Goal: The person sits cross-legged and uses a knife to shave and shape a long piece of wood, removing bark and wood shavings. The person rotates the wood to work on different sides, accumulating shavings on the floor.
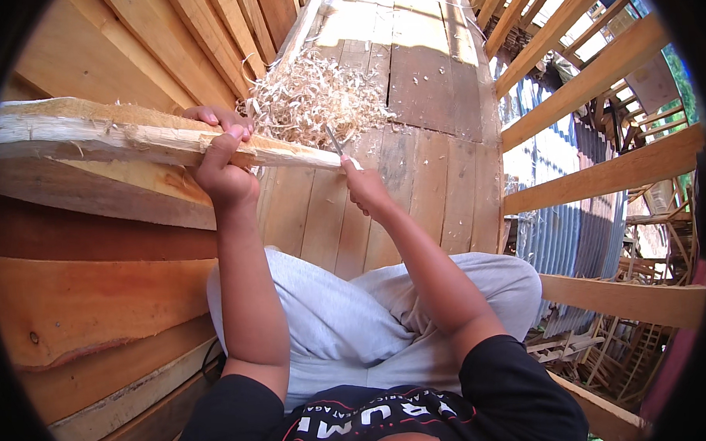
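Pale wooden beam (101, 136), upper left to centre of frame, is clamped in the left hand (225, 174), knife (334, 139) gripped by the right hand (365, 190) near its tip — shaving apparently underway — steady blade angle seemingly needed next.

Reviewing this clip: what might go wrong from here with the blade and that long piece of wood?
The knife might slip off the wood and nick the right hand, whose thumb sits close to the blade.

The wood's long end reaches well past the left hand, so it could twist if that grip loosens.

If dropped, the knife could be hard to spot in the nearby shavings.
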A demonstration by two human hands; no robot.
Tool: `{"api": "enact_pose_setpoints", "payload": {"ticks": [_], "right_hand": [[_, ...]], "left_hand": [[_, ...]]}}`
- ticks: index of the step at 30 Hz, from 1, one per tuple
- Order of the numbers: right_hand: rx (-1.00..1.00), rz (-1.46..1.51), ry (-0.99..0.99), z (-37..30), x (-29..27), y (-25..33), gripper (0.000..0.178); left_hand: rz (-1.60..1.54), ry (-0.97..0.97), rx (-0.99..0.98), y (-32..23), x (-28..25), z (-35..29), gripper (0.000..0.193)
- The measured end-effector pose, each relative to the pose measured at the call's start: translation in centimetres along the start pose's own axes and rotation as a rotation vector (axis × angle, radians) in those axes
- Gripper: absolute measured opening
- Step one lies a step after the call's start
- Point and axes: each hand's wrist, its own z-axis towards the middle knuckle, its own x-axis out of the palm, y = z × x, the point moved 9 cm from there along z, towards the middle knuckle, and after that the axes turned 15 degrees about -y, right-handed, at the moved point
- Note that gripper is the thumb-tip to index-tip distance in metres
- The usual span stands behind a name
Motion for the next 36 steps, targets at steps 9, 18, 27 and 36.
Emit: {"api": "enact_pose_setpoints", "payload": {"ticks": [9, 18, 27, 36], "right_hand": [[0.182, 0.180, 0.325, 0.1, 1.8, -1.0, 0.062], [0.290, 0.521, 0.305, 2.1, 0.3, -1.4, 0.059], [-0.133, 0.190, -0.625, 5.3, -9.8, 0.6, 0.069], [-0.524, -0.153, -0.541, 3.8, -10.3, 5.2, 0.043]], "left_hand": [[0.052, 0.010, -0.006, 0.0, 0.0, 0.0, 0.029], [0.044, 0.030, 0.001, 0.1, 0.0, 0.0, 0.029], [0.021, 0.030, -0.013, -0.2, 0.3, -0.3, 0.030], [0.012, 0.074, -0.045, -3.4, 1.9, -1.5, 0.031]]}}
